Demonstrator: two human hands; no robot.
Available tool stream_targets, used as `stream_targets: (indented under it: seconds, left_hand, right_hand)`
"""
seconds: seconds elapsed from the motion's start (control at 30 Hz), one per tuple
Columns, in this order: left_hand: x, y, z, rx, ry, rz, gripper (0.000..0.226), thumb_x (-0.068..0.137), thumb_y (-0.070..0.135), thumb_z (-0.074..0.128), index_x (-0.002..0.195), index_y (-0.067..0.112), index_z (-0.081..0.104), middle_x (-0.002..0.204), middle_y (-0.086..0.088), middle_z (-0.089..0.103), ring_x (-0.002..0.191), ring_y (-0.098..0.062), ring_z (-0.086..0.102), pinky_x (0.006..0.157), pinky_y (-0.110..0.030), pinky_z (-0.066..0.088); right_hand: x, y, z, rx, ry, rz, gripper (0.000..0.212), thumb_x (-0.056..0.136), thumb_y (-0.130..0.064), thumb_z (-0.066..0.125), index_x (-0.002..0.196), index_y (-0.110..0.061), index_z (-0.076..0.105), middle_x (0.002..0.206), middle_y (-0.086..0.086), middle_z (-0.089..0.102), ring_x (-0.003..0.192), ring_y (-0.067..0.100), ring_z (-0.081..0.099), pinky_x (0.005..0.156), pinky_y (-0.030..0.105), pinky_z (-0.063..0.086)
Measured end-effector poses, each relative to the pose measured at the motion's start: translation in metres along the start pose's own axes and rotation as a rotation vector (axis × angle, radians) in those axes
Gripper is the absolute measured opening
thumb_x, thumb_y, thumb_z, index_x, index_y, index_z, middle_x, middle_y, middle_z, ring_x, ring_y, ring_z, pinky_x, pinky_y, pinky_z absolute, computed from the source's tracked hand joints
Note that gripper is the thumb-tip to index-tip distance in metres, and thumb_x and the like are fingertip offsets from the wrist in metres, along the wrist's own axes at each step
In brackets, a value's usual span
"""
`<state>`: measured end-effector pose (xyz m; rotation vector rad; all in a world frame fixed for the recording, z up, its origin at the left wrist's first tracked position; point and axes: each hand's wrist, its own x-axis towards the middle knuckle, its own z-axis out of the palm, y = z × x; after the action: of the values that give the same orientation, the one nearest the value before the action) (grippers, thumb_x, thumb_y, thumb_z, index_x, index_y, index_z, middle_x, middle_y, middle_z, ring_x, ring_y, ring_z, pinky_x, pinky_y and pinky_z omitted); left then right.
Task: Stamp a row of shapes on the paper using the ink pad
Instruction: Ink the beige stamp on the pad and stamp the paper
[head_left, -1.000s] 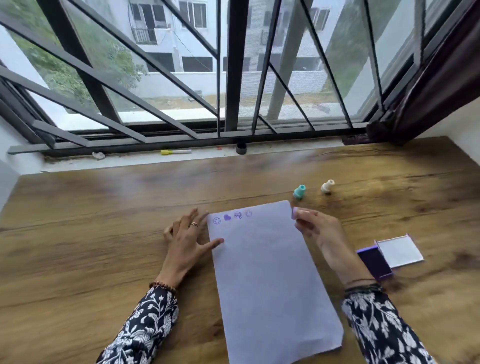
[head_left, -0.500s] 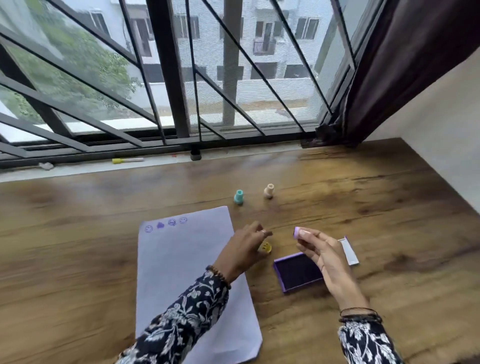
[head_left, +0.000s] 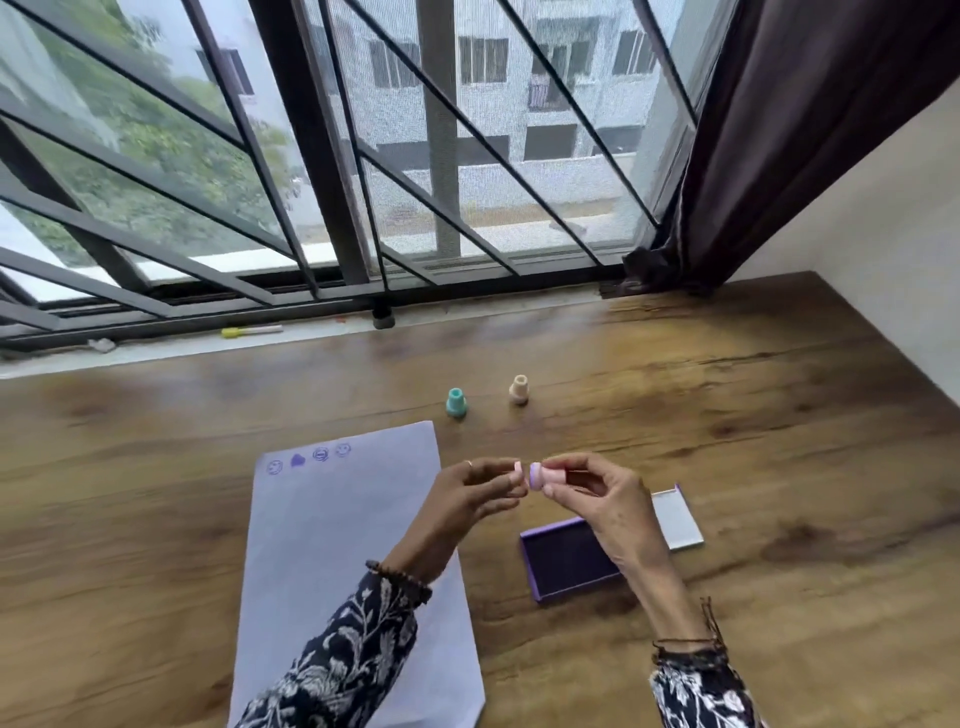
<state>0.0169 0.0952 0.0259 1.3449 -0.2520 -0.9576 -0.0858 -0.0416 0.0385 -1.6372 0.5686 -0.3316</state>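
A white paper (head_left: 337, 561) lies on the wooden table (head_left: 779, 467), with a short row of purple stamped shapes (head_left: 309, 457) at its top left. Just right of the paper is the open purple ink pad (head_left: 566, 561), and its lid (head_left: 675, 519) lies behind it. Above the pad, my right hand (head_left: 608, 499) pinches a small pink stamp (head_left: 543, 475) whose purple face points left. My left hand (head_left: 462, 499) hovers over the paper's right edge, fingertips gathered right at the stamp's face. Whether those fingers touch it or hold anything is unclear.
A teal stamp (head_left: 456, 402) and a beige stamp (head_left: 519, 389) stand upright on the table beyond the paper. A yellow marker (head_left: 252, 331) lies on the window sill under the barred window. A dark curtain (head_left: 779, 130) and a white wall bound the right side.
My left hand has risen from the table beside a small yellow stamp and met the stamp in my right hand. The yellow stamp is no longer visible. The view has shifted slightly.
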Motion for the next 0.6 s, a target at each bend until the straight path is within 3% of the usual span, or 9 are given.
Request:
stream_targets:
  seconds: [0.23, 0.5, 0.6]
  left_hand:
    - [0.006, 0.009, -0.003, 0.071, -0.051, 0.032, 0.014, 0.081, 0.014, 0.066, 0.092, 0.016, 0.074, 0.081, 0.001, 0.075, 0.081, -0.01, 0.068, 0.071, -0.016, 0.054]
    - [0.016, 0.013, -0.002, 0.077, -0.081, 0.065, 0.016, 0.078, 0.01, 0.068, 0.093, 0.011, 0.073, 0.082, 0.001, 0.076, 0.082, -0.01, 0.067, 0.07, -0.014, 0.052]
    - [0.019, 0.012, -0.002, 0.09, -0.081, 0.095, 0.019, 0.075, 0.01, 0.071, 0.094, 0.007, 0.072, 0.086, -0.003, 0.075, 0.085, -0.012, 0.067, 0.072, -0.016, 0.053]
  right_hand:
    - [0.008, -0.007, -0.004, -0.044, -0.047, -0.056, 0.025, 0.066, -0.013, 0.079, 0.078, -0.033, 0.071, 0.09, 0.0, 0.074, 0.088, 0.012, 0.07, 0.08, 0.025, 0.056]
    - [0.018, -0.008, -0.007, 0.002, -0.077, -0.034, 0.023, 0.064, -0.011, 0.08, 0.079, -0.028, 0.074, 0.081, -0.01, 0.077, 0.082, 0.006, 0.071, 0.07, 0.011, 0.052]
    - [0.023, -0.006, -0.009, 0.028, -0.094, -0.002, 0.019, 0.06, -0.032, 0.081, 0.078, -0.028, 0.076, 0.078, -0.009, 0.077, 0.078, 0.007, 0.071, 0.069, 0.013, 0.053]
